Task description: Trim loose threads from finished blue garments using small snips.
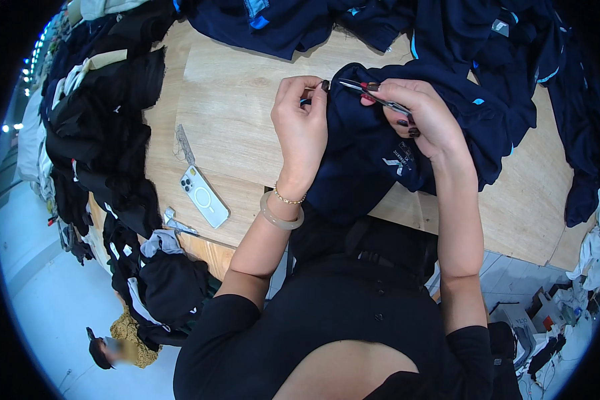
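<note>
A navy garment (357, 163) with a white print lies bunched over the table edge before me. My left hand (301, 120) is at its upper left edge, with thumb and fingertips pinched together on the cloth. In my right hand (423, 113) is a small pair of scissors (392, 105), wrapped by the fingers. Its narrow tip points left toward the cloth just beside my left fingertips. I cannot make out whether a thread lies between the blades. Some of my right fingers curl beneath, above the garment's print.
On the wooden table (233, 100) lies a pale phone (205, 198) with a strap. Black garments (103, 133) are heaped along the left, navy ones (480, 33) at the far side and right. A person (130, 339) is at the lower left; boxes and cloth lie at the lower right.
</note>
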A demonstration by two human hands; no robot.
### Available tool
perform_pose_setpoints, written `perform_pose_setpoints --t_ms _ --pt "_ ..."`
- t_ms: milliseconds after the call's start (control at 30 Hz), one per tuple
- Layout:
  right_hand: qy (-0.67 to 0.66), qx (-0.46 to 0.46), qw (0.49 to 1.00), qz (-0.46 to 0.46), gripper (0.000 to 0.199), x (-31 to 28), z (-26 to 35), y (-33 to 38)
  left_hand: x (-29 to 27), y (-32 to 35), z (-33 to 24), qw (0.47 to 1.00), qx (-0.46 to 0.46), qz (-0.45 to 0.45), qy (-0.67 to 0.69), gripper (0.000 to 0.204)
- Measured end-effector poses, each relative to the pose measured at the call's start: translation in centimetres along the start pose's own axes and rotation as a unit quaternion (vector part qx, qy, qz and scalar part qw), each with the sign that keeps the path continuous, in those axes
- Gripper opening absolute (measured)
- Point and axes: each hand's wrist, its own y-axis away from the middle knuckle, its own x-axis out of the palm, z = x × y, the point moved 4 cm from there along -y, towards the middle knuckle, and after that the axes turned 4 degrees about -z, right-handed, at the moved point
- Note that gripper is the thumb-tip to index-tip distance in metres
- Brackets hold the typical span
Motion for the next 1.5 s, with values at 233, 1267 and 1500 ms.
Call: perform_pose_setpoints --t_ms 233,1267,1500 --pt "-0.053 0.049 0.997 -0.028 0.025 0.9 -1.8 -0.4 0.8 0.4 -0.4 0.967 -0.187 0.027 0.169 0.009" --pt "-0.1 0.041 0.994 -0.031 0.024 1.0 -2.7 -0.5 1.1 1.0 -0.2 0.974 -0.169 0.06 0.14 0.008" --pt "-0.107 0.014 0.994 -0.012 0.024 -1.3 -2.1 1.4 -0.3 2.2 -2.5 0.964 -0.181 0.132 0.143 0.008"
